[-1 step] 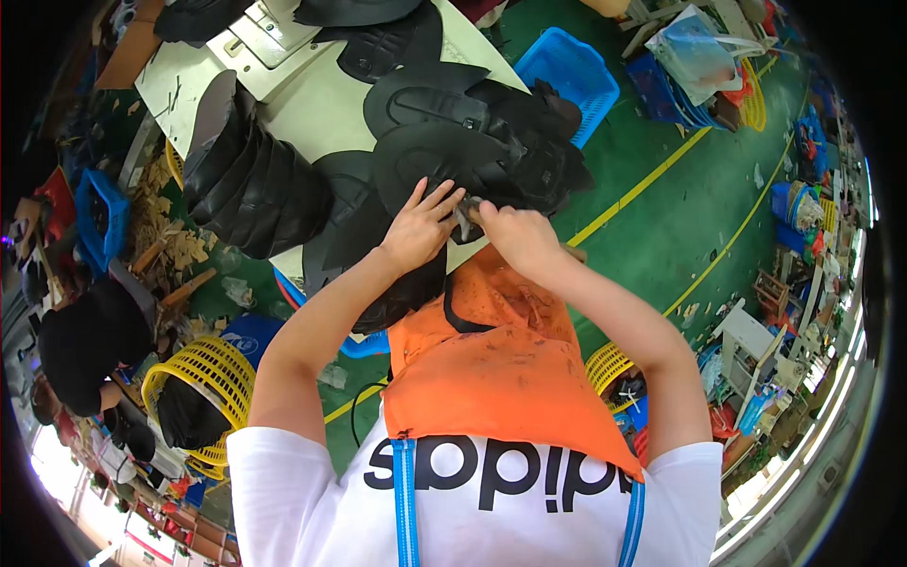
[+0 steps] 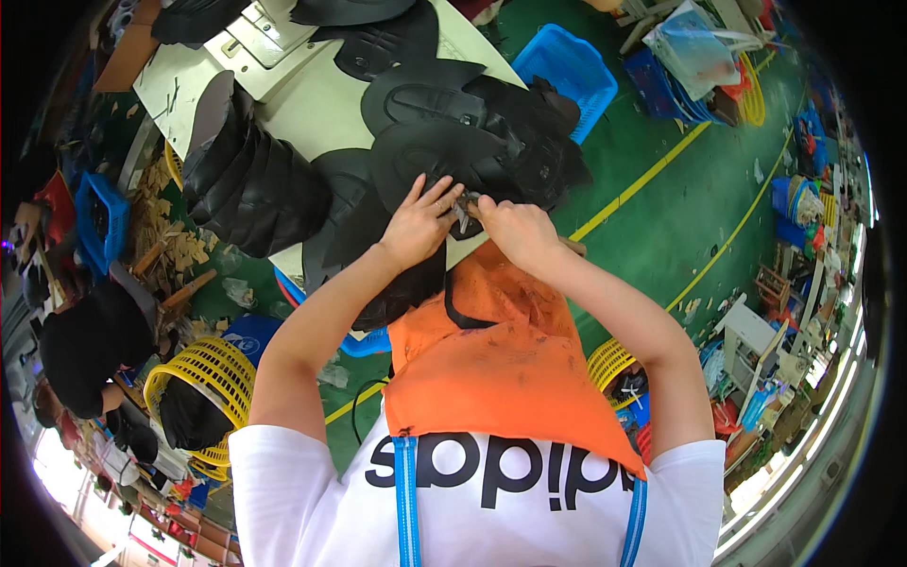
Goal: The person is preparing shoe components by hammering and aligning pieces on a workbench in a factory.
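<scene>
My left hand [image 2: 419,225] lies with its fingers stretched out on the near edge of a curved black piece [image 2: 430,156], which looks like a moulded shoe part. Close beside it, my right hand [image 2: 518,233] is closed, thumb and fingers bent around a small greyish thing [image 2: 464,214] at the same edge. The fingers partly cover this thing, and its kind cannot be made out. More black pieces overlap beneath and beyond both hands, with a black heap [image 2: 539,156] at the right. Left of them leans a nested stack of black pieces [image 2: 253,184].
A pale worktable [image 2: 307,128] carries the pieces. Beyond its right edge sits a blue basket [image 2: 567,71]. Yellow baskets [image 2: 203,364] stand at the lower left, near a person in black [image 2: 94,345]. Scraps litter the green floor [image 2: 652,203].
</scene>
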Available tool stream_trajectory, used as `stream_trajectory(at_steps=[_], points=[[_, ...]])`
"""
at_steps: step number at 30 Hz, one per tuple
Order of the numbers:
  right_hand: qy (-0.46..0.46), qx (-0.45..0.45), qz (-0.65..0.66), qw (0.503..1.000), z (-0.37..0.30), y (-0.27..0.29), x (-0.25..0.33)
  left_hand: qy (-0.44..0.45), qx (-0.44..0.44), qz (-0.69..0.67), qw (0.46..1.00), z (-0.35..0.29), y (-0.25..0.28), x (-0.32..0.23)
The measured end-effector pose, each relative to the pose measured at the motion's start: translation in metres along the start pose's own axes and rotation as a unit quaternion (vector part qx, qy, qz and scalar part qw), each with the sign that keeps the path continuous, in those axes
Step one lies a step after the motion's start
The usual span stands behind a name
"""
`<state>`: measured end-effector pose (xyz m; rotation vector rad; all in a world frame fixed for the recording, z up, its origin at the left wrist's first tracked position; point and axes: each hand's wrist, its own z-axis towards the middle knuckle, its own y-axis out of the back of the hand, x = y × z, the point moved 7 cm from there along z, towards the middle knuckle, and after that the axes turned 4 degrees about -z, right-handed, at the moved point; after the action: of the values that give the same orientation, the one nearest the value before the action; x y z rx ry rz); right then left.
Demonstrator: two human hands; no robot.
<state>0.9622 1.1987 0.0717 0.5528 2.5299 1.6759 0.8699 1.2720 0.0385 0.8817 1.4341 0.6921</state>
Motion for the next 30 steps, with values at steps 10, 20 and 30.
stream_trajectory(at_steps=[10, 20, 30], points=[[-0.072, -0.082, 0.05, 0.993, -0.019, -0.025, -0.007, 0.076, 0.083, 0.034, 0.993, -0.079, 0.055, 0.001], [-0.056, -0.098, 0.079, 0.99, -0.014, -0.025, -0.006, -0.012, 0.013, 0.118, 0.993, -0.109, 0.042, 0.003], [-0.063, -0.083, 0.105, 0.989, -0.014, -0.025, -0.006, -0.036, 0.115, 0.138, 0.983, -0.116, 0.035, -0.006]])
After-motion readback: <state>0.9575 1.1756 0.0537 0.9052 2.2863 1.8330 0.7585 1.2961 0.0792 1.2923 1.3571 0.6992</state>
